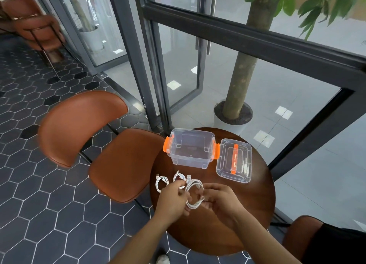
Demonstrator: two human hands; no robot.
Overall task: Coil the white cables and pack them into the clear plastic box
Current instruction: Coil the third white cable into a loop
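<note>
On the round dark wood table stands a clear plastic box with orange latches, open and with nothing in it. Its clear lid with an orange handle lies to the right of it. My left hand and my right hand both hold a coiled white cable above the table's near part. Two more coiled white cables lie on the table: one at the left edge, another just beyond my left fingers.
A brown leather chair stands left of the table and another at the lower right. Behind the table are dark-framed glass doors and a potted tree. The floor has dark hexagon tiles.
</note>
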